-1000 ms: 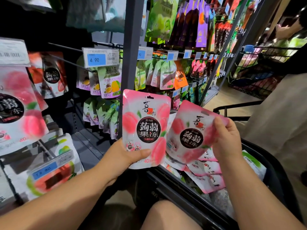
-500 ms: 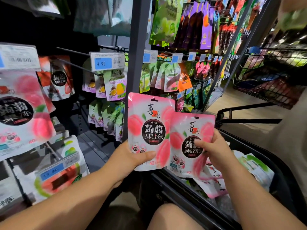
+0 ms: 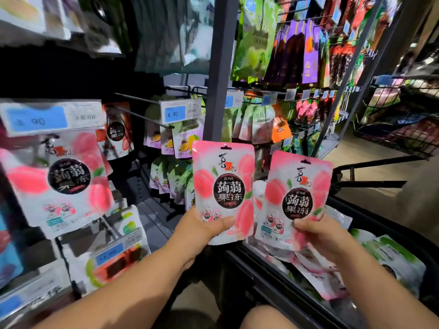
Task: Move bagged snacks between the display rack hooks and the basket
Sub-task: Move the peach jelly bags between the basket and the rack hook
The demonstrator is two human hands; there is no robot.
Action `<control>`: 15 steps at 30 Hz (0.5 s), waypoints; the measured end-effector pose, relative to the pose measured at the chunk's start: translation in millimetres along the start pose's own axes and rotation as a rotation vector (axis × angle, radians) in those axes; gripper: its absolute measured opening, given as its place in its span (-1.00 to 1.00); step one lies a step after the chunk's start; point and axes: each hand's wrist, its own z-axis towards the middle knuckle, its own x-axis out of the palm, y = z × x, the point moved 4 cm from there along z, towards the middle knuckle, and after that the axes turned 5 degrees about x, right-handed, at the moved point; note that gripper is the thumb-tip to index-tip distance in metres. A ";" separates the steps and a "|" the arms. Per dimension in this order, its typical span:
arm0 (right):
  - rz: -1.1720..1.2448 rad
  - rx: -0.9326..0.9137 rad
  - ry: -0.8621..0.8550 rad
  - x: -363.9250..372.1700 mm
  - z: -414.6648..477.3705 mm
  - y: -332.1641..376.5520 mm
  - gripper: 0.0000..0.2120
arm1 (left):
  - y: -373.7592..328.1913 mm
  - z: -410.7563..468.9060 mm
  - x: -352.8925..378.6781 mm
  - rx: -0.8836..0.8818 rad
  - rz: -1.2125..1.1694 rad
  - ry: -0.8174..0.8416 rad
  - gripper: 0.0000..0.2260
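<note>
pink peach-print jelly pouches, two in number, are held up side by side in front of the display rack. the left hand [image 3: 202, 231] grips the left pouch [image 3: 223, 186] at its lower edge, thumb across the front and fingers curled behind. the right hand [image 3: 318, 236] pinches the right pouch [image 3: 297, 198] at its lower right corner, thumb on the front and the other fingers hidden behind it. neither pouch hangs on a hook. judged stage: mid-transfer, with direction between basket and rack unconfirmed. a bare hook [image 3: 145, 117] projects above and left of the left thumb, just beside the 4.90 price tag [image 3: 175, 113]. a matching hung pouch [image 3: 59, 179] is further left. the black basket [image 3: 266, 281], below the right-hand fingers, holds several more pink pouches [image 3: 316, 274] lying flat, and green-printed bags [image 3: 392, 252] to the right of them. judged outstanding: both held pouches and the basket stock.
</note>
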 end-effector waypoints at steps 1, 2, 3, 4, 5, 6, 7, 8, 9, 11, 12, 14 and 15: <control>0.011 -0.018 -0.008 5.0 -0.7 5.3 -0.54 | -4.0 -0.5 -1.8 0.007 -0.002 -0.017 -0.59; 0.037 -0.034 -0.011 10.6 -0.8 9.7 -0.62 | -8.8 -1.2 -3.5 0.013 0.002 -0.031 -0.64; 0.061 -0.049 -0.003 18.4 -1.2 14.7 -0.64 | -14.9 -2.1 -5.0 0.023 0.010 -0.042 -0.67; 0.069 -0.072 -0.004 25.9 1.1 17.8 -0.63 | -20.8 -2.2 -7.0 0.038 0.026 -0.047 -0.69; 0.061 -0.093 0.004 35.3 3.0 22.5 -0.59 | -27.4 -2.6 -8.9 0.054 0.043 -0.050 -0.70; 0.045 -0.106 0.002 44.8 6.5 25.2 -0.54 | -33.8 -3.2 -11.1 0.068 0.059 -0.057 -0.71; 0.033 -0.120 0.007 54.0 10.4 27.5 -0.52 | -39.7 -4.0 -14.8 0.080 0.077 -0.069 -0.72; 0.024 -0.132 0.015 63.5 13.2 30.6 -0.51 | -45.3 -5.5 -18.4 0.092 0.093 -0.075 -0.73; 0.018 -0.135 0.030 73.3 15.6 33.9 -0.49 | -50.8 -7.5 -22.5 0.107 0.110 -0.080 -0.76; 0.020 -0.162 0.059 95.6 17.8 42.3 -0.40 | -60.5 -11.9 -34.2 0.133 0.179 -0.107 -0.80; 0.006 -0.179 0.054 105.9 19.0 45.8 -0.38 | -64.9 -14.8 -41.6 0.140 0.218 -0.129 -0.81; -0.018 -0.206 0.061 127.6 20.5 51.7 -0.40 | -71.3 -21.1 -60.9 0.133 0.267 -0.186 -0.77; -0.007 -0.210 0.086 140.3 20.4 53.3 -0.43 | -74.9 -25.9 -70.3 0.131 0.282 -0.212 -0.73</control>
